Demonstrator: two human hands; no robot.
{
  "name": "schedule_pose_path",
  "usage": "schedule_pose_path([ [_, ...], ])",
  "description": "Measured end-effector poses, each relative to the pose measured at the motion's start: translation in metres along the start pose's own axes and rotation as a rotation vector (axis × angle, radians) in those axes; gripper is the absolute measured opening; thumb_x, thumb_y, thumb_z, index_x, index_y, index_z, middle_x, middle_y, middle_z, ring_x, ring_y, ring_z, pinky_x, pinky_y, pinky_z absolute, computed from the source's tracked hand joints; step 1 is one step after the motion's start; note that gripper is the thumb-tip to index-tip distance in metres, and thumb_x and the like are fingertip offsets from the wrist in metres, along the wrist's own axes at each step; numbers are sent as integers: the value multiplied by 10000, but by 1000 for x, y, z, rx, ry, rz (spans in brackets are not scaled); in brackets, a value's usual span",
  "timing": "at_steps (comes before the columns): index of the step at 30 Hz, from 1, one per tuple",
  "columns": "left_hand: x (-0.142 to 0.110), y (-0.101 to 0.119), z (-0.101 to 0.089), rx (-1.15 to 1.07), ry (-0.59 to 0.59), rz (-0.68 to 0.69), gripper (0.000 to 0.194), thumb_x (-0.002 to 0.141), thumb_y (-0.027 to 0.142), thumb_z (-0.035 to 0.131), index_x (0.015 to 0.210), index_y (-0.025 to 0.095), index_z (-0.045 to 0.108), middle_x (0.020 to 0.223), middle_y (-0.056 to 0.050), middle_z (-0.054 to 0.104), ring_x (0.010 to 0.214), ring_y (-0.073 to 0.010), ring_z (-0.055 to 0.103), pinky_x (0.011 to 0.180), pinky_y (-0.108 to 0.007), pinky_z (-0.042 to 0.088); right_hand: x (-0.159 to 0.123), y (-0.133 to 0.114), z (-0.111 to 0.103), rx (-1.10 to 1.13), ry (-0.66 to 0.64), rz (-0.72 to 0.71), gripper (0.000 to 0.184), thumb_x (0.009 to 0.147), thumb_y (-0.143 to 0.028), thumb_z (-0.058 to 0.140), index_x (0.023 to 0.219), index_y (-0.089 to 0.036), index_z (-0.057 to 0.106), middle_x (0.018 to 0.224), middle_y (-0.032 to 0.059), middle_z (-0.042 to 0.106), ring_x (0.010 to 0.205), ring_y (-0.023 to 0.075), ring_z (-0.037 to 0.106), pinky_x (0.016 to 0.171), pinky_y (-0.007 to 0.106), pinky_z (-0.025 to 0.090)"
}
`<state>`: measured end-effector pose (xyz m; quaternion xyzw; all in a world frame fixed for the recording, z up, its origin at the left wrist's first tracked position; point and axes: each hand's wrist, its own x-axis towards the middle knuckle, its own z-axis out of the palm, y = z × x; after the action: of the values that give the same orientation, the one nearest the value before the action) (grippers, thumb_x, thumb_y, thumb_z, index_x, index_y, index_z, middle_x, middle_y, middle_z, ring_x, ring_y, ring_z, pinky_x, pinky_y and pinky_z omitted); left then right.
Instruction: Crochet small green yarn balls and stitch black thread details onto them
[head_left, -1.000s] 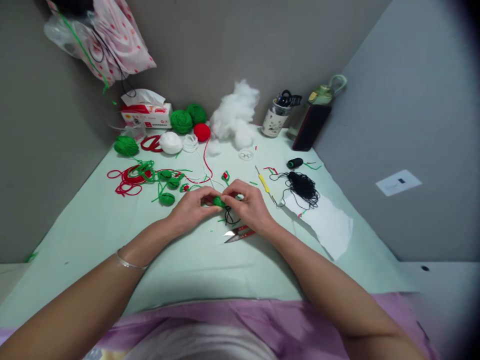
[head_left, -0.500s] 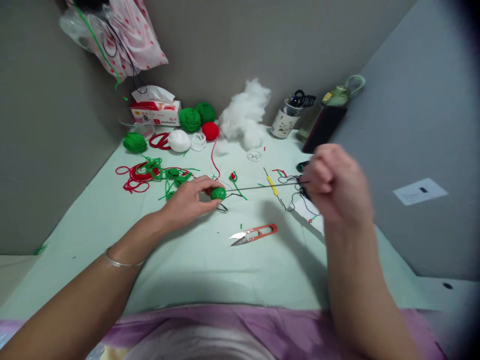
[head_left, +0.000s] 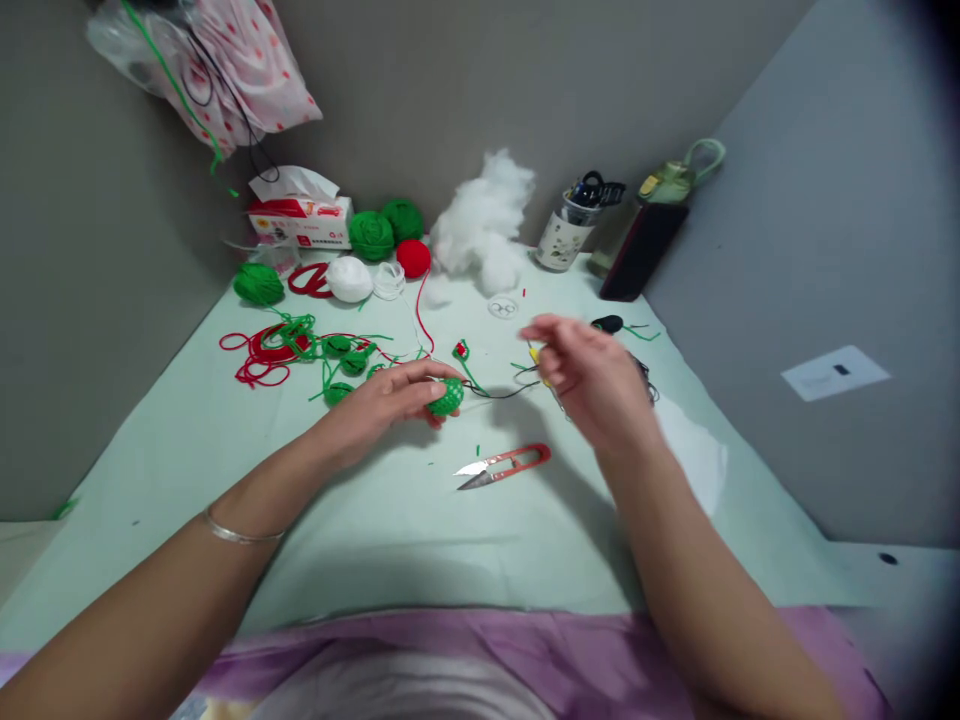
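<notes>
My left hand (head_left: pixel 379 400) rests on the pale green cloth (head_left: pixel 390 530), its fingers closed round a small green crocheted ball (head_left: pixel 448 397). A slack black thread (head_left: pixel 499 393) runs from the ball to my right hand (head_left: pixel 592 380). That hand hovers just right of the ball, blurred, with thumb and fingers pinched on the thread's end. Red-handled thread snips (head_left: pixel 504 465) lie on the cloth in front of both hands. Small green crocheted pieces (head_left: pixel 341 365) lie left of the ball.
Green yarn balls (head_left: pixel 371 235), a red ball (head_left: pixel 413 258), white stuffing (head_left: pixel 480 225), a tissue box (head_left: pixel 300 215), a cup of tools (head_left: pixel 562 240) and a bottle (head_left: pixel 667 185) line the back. Tangled red yarn (head_left: pixel 259 355) lies left, white paper (head_left: pixel 697 450) right. Grey walls close in.
My right hand pulled the thread out taut to the right, then came back toward the ball, so the thread hangs slack. My left hand kept hold of the green ball.
</notes>
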<state>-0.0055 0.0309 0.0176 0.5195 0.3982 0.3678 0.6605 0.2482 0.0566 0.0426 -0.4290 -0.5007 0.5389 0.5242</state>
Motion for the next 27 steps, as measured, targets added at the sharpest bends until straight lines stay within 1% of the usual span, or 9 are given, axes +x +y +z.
schedule_pose_path([
  [1,0,1,2,-30,-7,-5,300,848,410,749,1092,236,755,991,-46,715,840,-201,691,776,-344,576,-5,6,16,-58,-87,51,273,901,-480,679,984,-224,730,941,61,718,635,125,551,569,290,423],
  [3,-1,2,4,-70,-6,-5,273,843,386,757,1066,228,755,1003,-40,709,774,-174,674,744,-331,572,-13,15,34,-175,-246,115,341,962,-505,587,1025,-201,728,837,52,708,668,144,596,639,296,464],
  [6,-1,2,1,-80,11,13,254,868,363,735,1082,227,743,952,-22,693,726,-155,659,729,-319,563,-20,17,31,-327,-520,167,368,991,-495,549,967,-175,731,732,12,647,655,130,564,643,273,436],
  [9,-1,2,0,-77,-15,27,258,897,327,700,1140,247,732,903,-5,664,721,-151,660,722,-309,561,-17,12,19,-264,-695,266,350,999,-469,557,951,-169,731,586,-57,466,530,86,365,537,237,300],
  [12,-3,2,3,-90,-81,30,221,913,316,680,1103,231,754,1022,-34,678,746,-150,661,729,-313,574,-13,9,15,-8,-638,324,297,985,-431,596,936,-165,720,512,-94,321,501,83,191,490,230,199],
  [16,-5,4,7,-144,-145,58,254,937,347,678,1148,227,753,1098,-50,664,749,-140,667,739,-311,588,-12,11,19,234,-549,395,242,955,-367,636,901,-148,722,502,-101,273,511,83,125,458,205,170],
  [20,-7,5,5,-190,-193,101,332,869,295,780,1199,270,744,1109,-31,681,807,-138,707,795,-280,591,-12,13,21,329,-484,398,195,940,-305,645,902,-132,729,497,-107,230,505,78,122,446,181,195],
  [22,-7,5,5,-200,-212,116,374,842,253,810,1209,279,741,1036,-18,701,816,-135,721,798,-257,591,-12,12,21,360,-468,398,175,931,-287,654,877,-134,718,495,-107,223,506,79,123,439,174,207],
  [27,-6,3,12,-216,-173,148,313,817,201,828,1113,255,743,916,10,718,767,-132,741,737,-243,600,-13,7,21,395,-439,395,147,903,-253,687,803,-149,659,499,-111,200,514,79,123,436,159,215],
])
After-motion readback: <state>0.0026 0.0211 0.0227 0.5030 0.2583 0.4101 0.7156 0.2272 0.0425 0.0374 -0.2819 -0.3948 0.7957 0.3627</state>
